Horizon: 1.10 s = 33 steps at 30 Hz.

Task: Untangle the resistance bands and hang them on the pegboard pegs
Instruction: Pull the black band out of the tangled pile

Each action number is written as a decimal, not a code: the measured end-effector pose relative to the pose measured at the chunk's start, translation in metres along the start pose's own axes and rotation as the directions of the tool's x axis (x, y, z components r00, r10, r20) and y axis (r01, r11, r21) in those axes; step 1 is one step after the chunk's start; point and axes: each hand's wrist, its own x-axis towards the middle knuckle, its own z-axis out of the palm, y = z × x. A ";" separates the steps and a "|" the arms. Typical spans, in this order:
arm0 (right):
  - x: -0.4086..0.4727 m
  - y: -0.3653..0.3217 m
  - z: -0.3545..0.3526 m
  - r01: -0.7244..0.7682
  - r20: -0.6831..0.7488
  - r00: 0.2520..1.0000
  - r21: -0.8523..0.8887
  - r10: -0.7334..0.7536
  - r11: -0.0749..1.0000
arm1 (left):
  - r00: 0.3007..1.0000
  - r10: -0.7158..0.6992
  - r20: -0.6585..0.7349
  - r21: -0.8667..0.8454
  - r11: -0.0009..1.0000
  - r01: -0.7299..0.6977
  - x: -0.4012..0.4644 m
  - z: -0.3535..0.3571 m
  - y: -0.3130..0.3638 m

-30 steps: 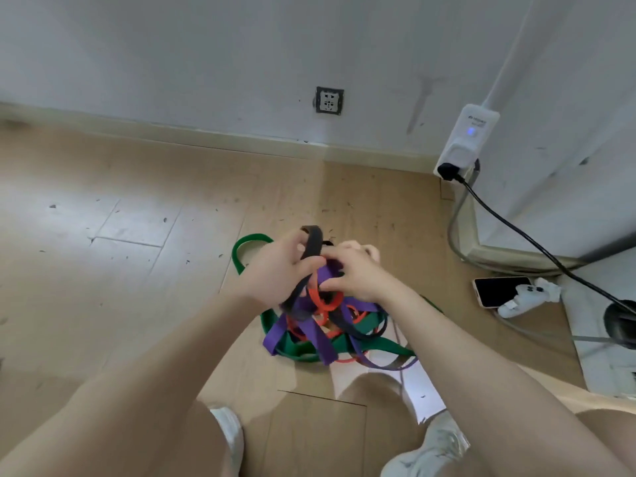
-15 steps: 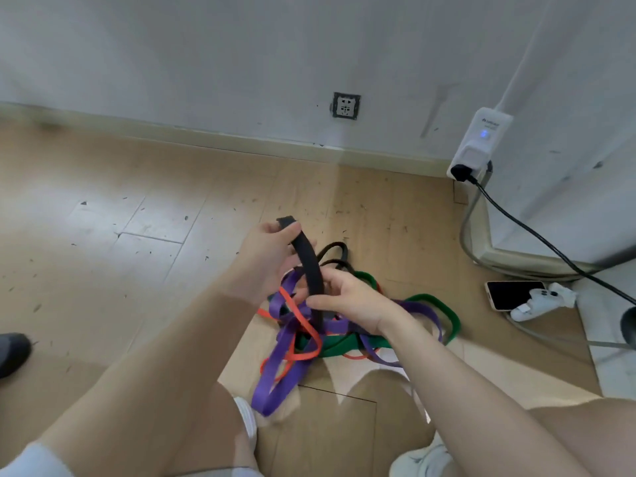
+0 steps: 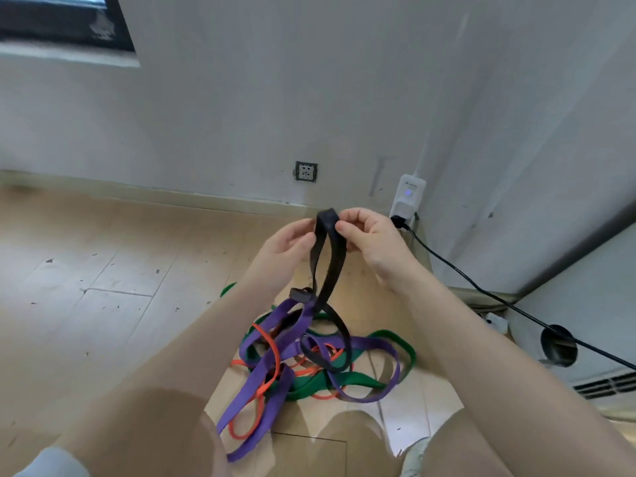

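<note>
A black resistance band [image 3: 330, 259] hangs as a narrow loop from both my hands, raised above the floor. My left hand [image 3: 285, 244] pinches its left side near the top. My right hand [image 3: 370, 237] pinches the top fold from the right. The band's lower end runs down into a tangle on the wooden floor. That tangle holds purple bands [image 3: 265, 370], a thin orange band [image 3: 272, 349] and a green band [image 3: 347, 378], all crossed over one another. No pegboard is in view.
A white wall with a socket [image 3: 306, 172] stands behind. A white plug-in unit [image 3: 407, 197] sits to the right, and its black cable [image 3: 481, 290] runs across the floor to the right. My knees fill the bottom of the view.
Both hands have lifted the black band higher, away from the pile. My right hand has moved from lower on the band to its top fold. The view has tilted up.
</note>
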 end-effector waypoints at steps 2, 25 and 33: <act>0.001 -0.022 0.002 0.044 -0.005 0.999 0.057 -0.044 0.997 | 0.990 0.134 0.052 0.044 0.990 -0.137 -0.005 0.006 0.016; -0.020 -0.104 -0.009 0.280 -0.136 0.954 0.085 -0.267 0.956 | 0.921 0.368 -0.129 -0.057 0.924 -0.378 -0.026 0.013 0.087; -0.033 -0.048 0.013 0.294 -0.001 0.956 -0.031 -0.294 0.955 | 0.897 0.390 -0.209 -0.159 0.891 -0.424 -0.017 0.006 0.124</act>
